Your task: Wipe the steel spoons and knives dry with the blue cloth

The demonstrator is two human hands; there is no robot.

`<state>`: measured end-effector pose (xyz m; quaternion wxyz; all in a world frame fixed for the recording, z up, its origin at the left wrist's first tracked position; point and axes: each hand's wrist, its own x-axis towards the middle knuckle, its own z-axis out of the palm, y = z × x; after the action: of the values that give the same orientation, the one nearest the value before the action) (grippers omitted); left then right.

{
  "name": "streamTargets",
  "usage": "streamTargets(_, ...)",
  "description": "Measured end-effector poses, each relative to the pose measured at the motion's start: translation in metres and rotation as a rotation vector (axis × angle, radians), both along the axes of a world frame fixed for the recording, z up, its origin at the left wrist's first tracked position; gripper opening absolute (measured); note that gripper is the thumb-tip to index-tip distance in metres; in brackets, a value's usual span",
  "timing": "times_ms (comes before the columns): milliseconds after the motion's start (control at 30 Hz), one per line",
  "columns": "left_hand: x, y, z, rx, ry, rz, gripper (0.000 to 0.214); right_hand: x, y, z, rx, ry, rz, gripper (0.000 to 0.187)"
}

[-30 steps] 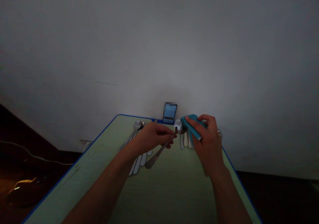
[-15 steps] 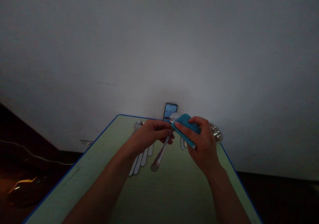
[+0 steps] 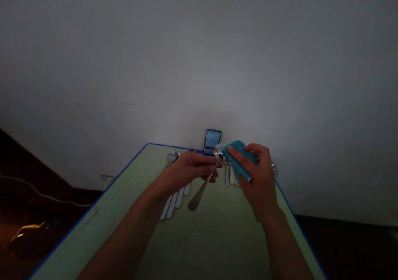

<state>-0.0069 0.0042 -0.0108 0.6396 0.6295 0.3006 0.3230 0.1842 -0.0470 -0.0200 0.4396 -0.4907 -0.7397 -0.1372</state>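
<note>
My left hand (image 3: pixel 189 170) is closed in a pinch round the neck of a metal spoon (image 3: pixel 201 187), whose handle slants down towards me above the table. My right hand (image 3: pixel 259 174) is closed on a folded teal cloth (image 3: pixel 238 157), which presses against the spoon's bowl (image 3: pixel 219 150). Both hands hover over the far middle of the pale green table (image 3: pixel 202 247).
Several spoons (image 3: pixel 174 197) lie in a row under my left hand, more (image 3: pixel 230 176) under my right hand. A phone (image 3: pixel 212 141) leans on the white wall at the table's far edge. A shiny metal dish (image 3: pixel 273 169) shows behind my right hand.
The right hand with the cloth slid left over the spoon's bowl, then back right, so the bowl shows again. The spoon's handle tilted slightly in my left hand.
</note>
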Motion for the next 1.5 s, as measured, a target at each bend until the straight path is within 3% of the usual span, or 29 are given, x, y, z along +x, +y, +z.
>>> streamTargets(233,0.000,0.000,-0.001,0.054,0.004,-0.027,0.015,0.003,0.001,0.000,-0.003,0.019,-0.046,0.052)
streamTargets(667,0.007,0.001,-0.007,-0.082,-0.142,0.056,0.021,-0.002,0.000,-0.002,-0.033,-0.059,-0.038,0.054)
streamTargets(1100,0.003,0.004,-0.007,-0.012,-0.058,0.097,0.023,-0.008,0.002,-0.005,-0.056,-0.091,-0.014,0.058)
streamTargets(1500,0.004,0.006,-0.003,-0.217,-0.195,0.221,0.019,-0.015,0.000,-0.007,-0.128,-0.127,0.021,0.063)
